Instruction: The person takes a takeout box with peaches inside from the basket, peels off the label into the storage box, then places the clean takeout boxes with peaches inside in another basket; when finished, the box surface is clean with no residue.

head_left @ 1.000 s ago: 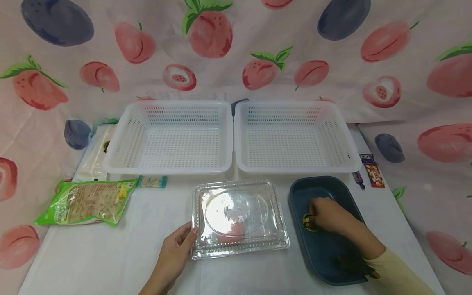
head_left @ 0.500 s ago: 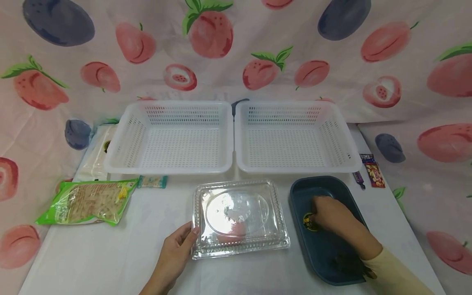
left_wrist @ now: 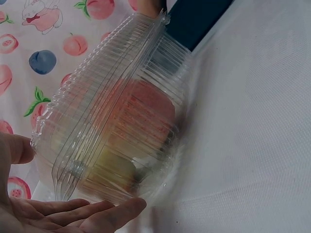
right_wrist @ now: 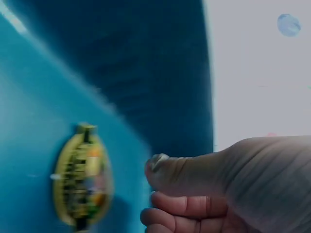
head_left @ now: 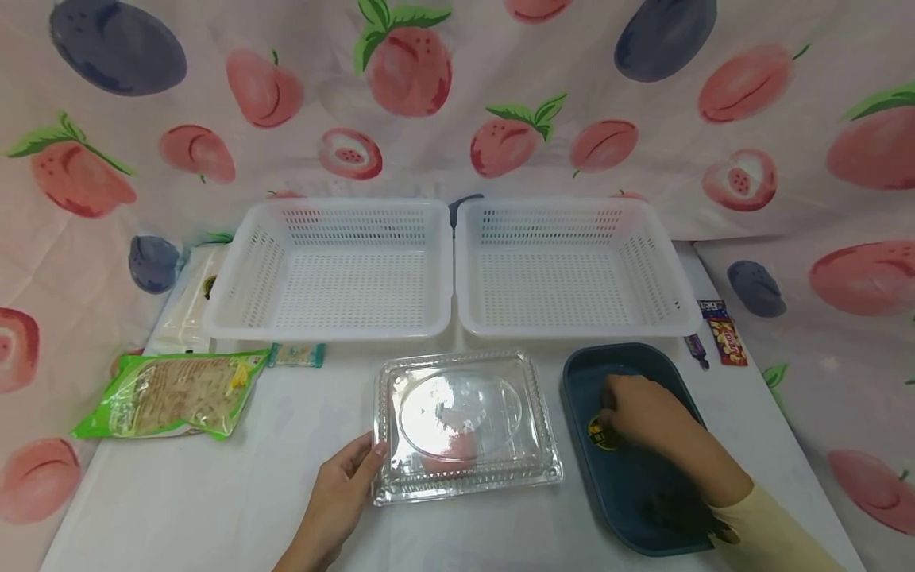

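A clear plastic clamshell container (head_left: pixel 468 425) lies on the white table. Through its side, the left wrist view shows a reddish round thing (left_wrist: pixel 141 111) and a yellowish one (left_wrist: pixel 109 170) inside. My left hand (head_left: pixel 339 492) grips its left edge, thumb at the lid and fingers along the lower side. My right hand (head_left: pixel 643 409) is down inside the blue-grey tray (head_left: pixel 589 477), fingers curled. Next to it lies a small yellow-and-black item (right_wrist: pixel 83 179), round from above. The right wrist view shows a gap between this item and the thumb, and nothing visible in the fingers.
Two white perforated baskets (head_left: pixel 329 330) stand behind, side by side. At left lie a green-edged food bag (head_left: pixel 182 393), a white packet (head_left: pixel 189 306) and a small teal sachet (head_left: pixel 296 355). Small snack packets (head_left: pixel 727 342) lie at the right table edge.
The right hand shifts only slightly near the yellow-and-black item. The left hand and the container stay in place.
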The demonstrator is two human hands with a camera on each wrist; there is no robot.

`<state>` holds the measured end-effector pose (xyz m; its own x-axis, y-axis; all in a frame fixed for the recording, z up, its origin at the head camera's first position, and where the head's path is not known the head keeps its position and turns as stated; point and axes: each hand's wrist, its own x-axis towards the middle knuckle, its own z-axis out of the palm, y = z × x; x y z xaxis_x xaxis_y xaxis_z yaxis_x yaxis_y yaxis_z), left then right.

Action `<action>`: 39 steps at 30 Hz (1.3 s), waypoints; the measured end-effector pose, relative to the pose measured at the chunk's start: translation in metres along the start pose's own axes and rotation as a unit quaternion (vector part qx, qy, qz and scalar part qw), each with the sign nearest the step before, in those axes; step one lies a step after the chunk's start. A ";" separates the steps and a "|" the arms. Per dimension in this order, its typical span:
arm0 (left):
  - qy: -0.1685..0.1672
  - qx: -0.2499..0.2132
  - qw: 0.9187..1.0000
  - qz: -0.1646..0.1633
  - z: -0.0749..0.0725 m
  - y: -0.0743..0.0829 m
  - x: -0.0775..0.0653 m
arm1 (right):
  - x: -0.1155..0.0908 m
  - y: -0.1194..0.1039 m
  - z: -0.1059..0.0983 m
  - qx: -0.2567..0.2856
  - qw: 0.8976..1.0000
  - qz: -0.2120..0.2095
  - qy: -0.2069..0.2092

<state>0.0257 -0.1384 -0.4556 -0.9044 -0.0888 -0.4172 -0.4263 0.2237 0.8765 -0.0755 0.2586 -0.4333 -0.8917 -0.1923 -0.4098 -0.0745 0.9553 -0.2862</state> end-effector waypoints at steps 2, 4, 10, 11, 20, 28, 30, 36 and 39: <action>0.000 0.001 1.000 0.002 0.000 0.000 0.000 | -0.003 -0.003 -0.007 0.008 1.000 -0.011 0.014; 0.000 0.001 1.000 0.002 0.000 0.000 0.000 | -0.007 -0.007 -0.016 0.017 0.999 -0.023 0.026; 0.002 -0.001 1.000 0.000 0.000 0.001 0.000 | -0.015 -0.015 -0.038 0.044 0.995 -0.056 0.075; 0.001 -0.001 1.000 0.001 0.000 0.001 0.000 | -0.016 -0.016 -0.042 0.053 0.993 -0.059 0.083; 0.002 0.001 1.000 -0.001 0.001 0.001 0.000 | -0.022 -0.017 -0.061 0.130 0.968 -0.057 0.207; 0.002 0.001 1.000 0.000 0.001 0.001 0.000 | -0.012 -0.005 -0.068 0.187 0.930 -0.014 0.315; 0.003 0.002 1.000 0.000 0.000 0.001 0.000 | -0.008 0.000 -0.069 0.199 0.920 -0.006 0.337; 0.003 0.003 1.000 -0.001 0.000 0.002 -0.001 | 0.003 0.014 -0.071 0.209 0.902 0.041 0.376; 0.003 0.003 1.000 -0.001 0.000 0.002 0.000 | 0.008 0.022 -0.071 0.210 0.894 0.080 0.387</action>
<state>0.0252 -0.1378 -0.4539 -0.9037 -0.0941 -0.4176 -0.4278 0.2301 0.8741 -0.1157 0.2938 -0.3811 -0.9302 0.3077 0.2000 0.1116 0.7563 -0.6446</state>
